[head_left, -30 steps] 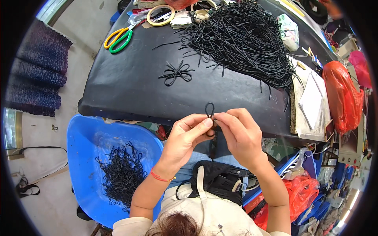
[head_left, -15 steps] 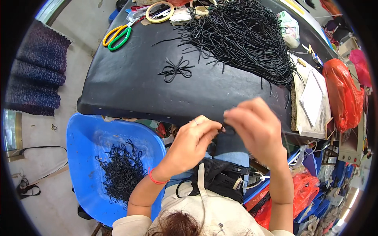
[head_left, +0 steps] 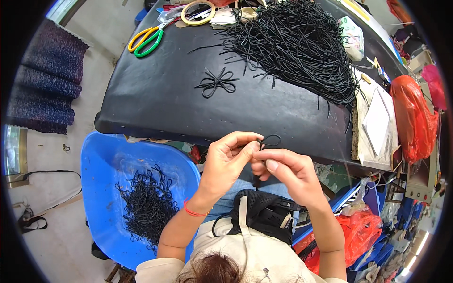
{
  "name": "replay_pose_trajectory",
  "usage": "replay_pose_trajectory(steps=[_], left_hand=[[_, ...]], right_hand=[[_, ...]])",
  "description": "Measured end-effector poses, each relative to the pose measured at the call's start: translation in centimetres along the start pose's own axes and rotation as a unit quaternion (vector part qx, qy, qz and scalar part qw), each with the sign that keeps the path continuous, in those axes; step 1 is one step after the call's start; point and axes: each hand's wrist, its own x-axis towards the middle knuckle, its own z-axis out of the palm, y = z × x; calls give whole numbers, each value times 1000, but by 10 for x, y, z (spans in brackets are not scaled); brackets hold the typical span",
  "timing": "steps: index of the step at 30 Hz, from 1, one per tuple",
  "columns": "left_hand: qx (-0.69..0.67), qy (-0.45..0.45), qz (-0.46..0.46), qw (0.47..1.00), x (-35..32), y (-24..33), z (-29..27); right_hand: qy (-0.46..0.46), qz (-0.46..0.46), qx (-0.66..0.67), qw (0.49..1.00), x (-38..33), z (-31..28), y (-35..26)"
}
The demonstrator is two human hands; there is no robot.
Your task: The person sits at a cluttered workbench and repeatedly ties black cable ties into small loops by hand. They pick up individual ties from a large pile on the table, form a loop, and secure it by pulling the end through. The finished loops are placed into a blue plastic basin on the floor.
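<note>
A black cord (head_left: 272,140) is pinched in my left hand (head_left: 230,158) in front of the table's near edge, and its small loop sticks out past the fingertips. Close against it, my right hand (head_left: 293,173) has thumb and fingers pressed together; what they hold, probably a cord end, is mostly hidden. On the black table (head_left: 160,94) lies a small bunch of looped cords (head_left: 216,82). Behind it spreads a large heap of loose black cords (head_left: 297,52).
At my left stands a blue tub (head_left: 96,165) holding a pile of looped cords (head_left: 148,203). Scissors (head_left: 150,42) with yellow and green handles and a tape roll (head_left: 198,13) lie at the far left of the table. A red plastic bag (head_left: 412,120) and a board (head_left: 384,137) are on the right.
My right hand has come down and left from above the table edge to beside my left hand. A cord loop now shows beyond my left fingertips.
</note>
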Motion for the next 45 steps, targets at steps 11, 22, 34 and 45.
replay_pose_trajectory(steps=[11, 22, 34, 45], left_hand=[[-117, 65, 25, 991, -5, -6, 15], [23, 20, 47, 998, -9, -5, 13], [219, -68, 16, 973, -9, 9, 10], [51, -94, -80, 991, -9, 5, 7]], right_hand=[[163, -59, -96, 980, 6, 14, 0], [180, -66, -230, 954, 17, -1, 0], [141, 43, 51, 988, 18, -4, 6], [112, 37, 4, 993, 13, -4, 6]])
